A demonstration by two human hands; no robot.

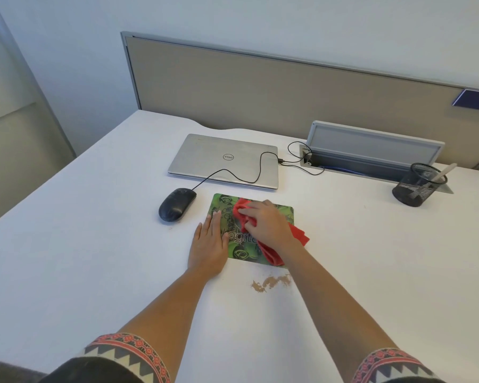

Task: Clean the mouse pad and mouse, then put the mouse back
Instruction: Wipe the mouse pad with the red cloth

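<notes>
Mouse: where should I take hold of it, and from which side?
Grip the mouse across its narrow flanks at mid-body, coming from above. Its rounded back faces up, and its cable leaves the far end, so avoid that end.

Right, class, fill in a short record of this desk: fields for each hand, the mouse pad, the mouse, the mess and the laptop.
mouse pad: green, flat on the white desk
left hand: flat, pressing the pad's left edge
right hand: holds red cloth on the pad
mouse: black, wired, on the desk left of the pad
mess: brown crumbs by the pad's near edge
laptop: silver, closed, behind the pad
</notes>
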